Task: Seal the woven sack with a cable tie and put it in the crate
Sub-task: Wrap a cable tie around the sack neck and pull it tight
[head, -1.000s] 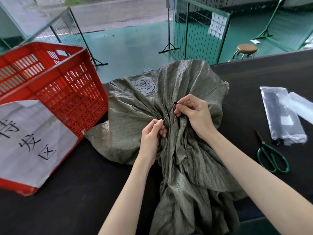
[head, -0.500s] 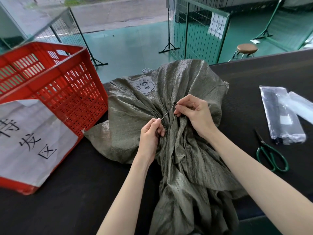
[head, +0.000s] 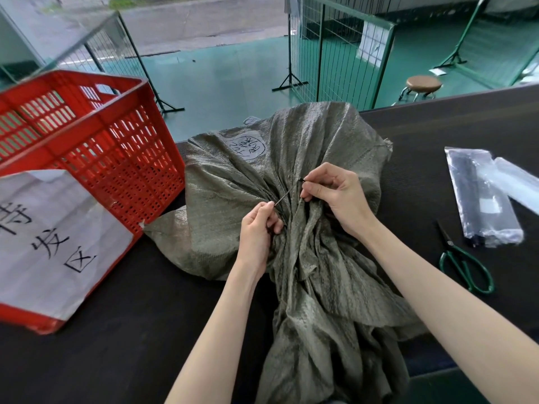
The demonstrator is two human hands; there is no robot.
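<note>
Green flooring and wire fence panels lie beyond the black table (head: 116,330) at which we stand. From our head camera, the grey-green woven sack (head: 320,287) lies bunched at the table's middle, beside the red plastic crate (head: 116,158). Our left hand (head: 256,228) pinches the lower end of the black cable tie (head: 287,195) at the gathered neck; our right hand (head: 341,196), fingers curled, pinches its upper end. Green-handled scissors (head: 463,263) lie to the right.
</note>
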